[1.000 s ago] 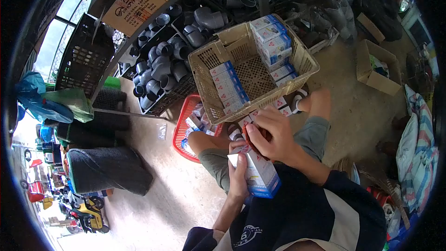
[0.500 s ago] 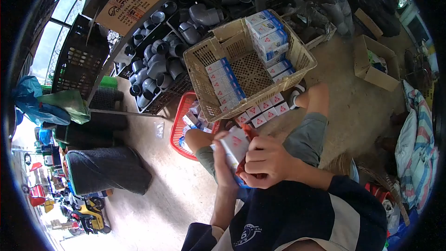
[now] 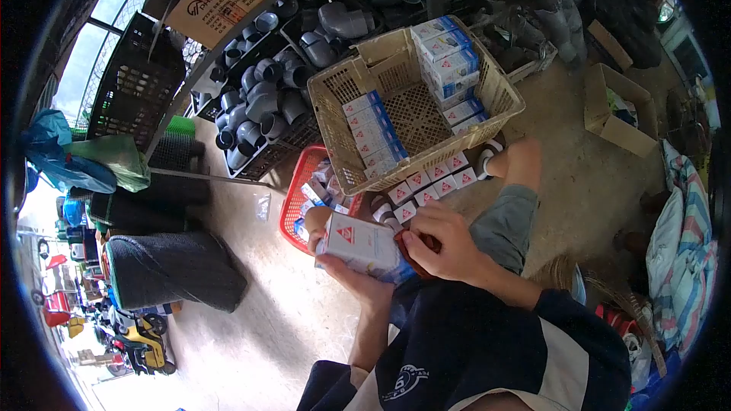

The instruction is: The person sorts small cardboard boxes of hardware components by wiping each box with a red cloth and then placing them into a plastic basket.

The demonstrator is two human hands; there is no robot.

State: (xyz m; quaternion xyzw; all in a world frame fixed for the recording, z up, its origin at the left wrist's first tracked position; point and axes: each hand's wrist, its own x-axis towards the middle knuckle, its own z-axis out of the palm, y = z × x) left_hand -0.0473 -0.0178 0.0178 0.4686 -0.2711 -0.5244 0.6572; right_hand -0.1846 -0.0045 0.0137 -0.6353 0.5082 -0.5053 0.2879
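A white and blue cardboard box (image 3: pixel 359 242) with a red triangle mark lies tilted in my left hand (image 3: pixel 356 283), whose fingers and thumb wrap around it from below. My right hand (image 3: pixel 445 242) is closed on a reddish-brown cloth (image 3: pixel 415 255) at the right end of the box. Beyond my hands stands a beige plastic crate (image 3: pixel 344 133) with similar boxes stacked along its two sides. More of these boxes (image 3: pixel 438 171) stand in rows on the floor against the crate's near side. A red basket (image 3: pixel 290 209) at the left holds several jumbled boxes.
Black crates of grey pipe elbows (image 3: pixel 263 103) fill the back left, below a brown carton (image 3: pixel 221 0). A dark mesh roll (image 3: pixel 175 272) stands at the left. An open cardboard box (image 3: pixel 620 114) and a striped sack (image 3: pixel 681 236) are on the right.
The box has turned flatter and shifted down-left, showing its long side. My right hand and the cloth have drawn to the box's right end. The view has shifted slightly.
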